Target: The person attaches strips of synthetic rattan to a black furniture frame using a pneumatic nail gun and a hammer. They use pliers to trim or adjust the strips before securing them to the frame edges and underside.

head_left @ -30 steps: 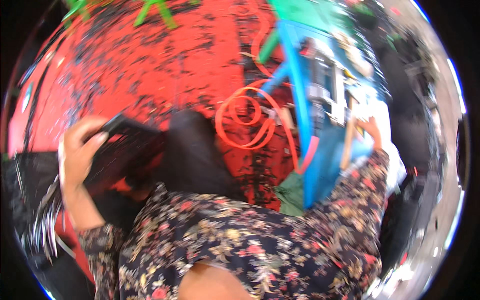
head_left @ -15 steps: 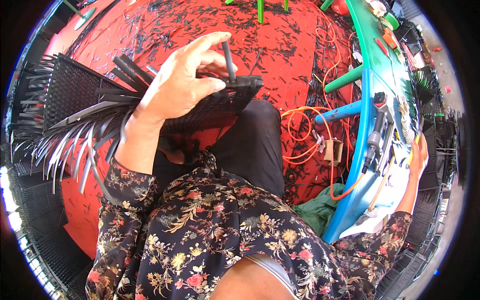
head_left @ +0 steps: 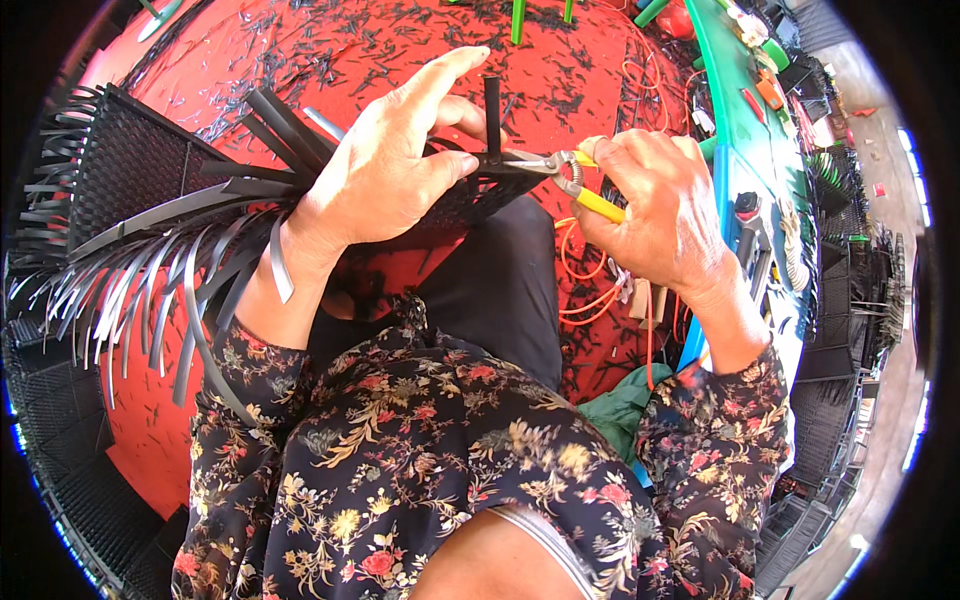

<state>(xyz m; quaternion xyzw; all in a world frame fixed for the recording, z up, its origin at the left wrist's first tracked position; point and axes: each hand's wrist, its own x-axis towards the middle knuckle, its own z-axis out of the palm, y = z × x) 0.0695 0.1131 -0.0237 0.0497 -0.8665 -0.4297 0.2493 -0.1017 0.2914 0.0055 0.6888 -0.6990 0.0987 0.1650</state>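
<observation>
A black woven piece [head_left: 140, 170] of flat plastic strips leans across my lap, many loose ends fanning out at its left. From its near right corner one short strip [head_left: 492, 112] stands upright. Beside that strip is my left hand [head_left: 390, 165], thumb by the woven edge, index finger stretched up and the fingers apart. My right hand [head_left: 655, 200] grips yellow-handled spring snips [head_left: 595, 195]. Their metal jaws meet the base of the upright strip; whether the blades are closed on it is hard to make out.
Black strip offcuts litter the red floor [head_left: 400, 75]. On my right stands a green and blue table [head_left: 735, 110] with a black power tool [head_left: 747, 215], rope [head_left: 793, 250] and an orange-handled tool [head_left: 768, 90]. An orange cord [head_left: 590, 310] loops beneath. A green cloth [head_left: 625, 405] lies beside my leg.
My right hand has come from the table to the woven corner, now holding the snips. The left index finger has come away from the strip's top and points up beyond it.
</observation>
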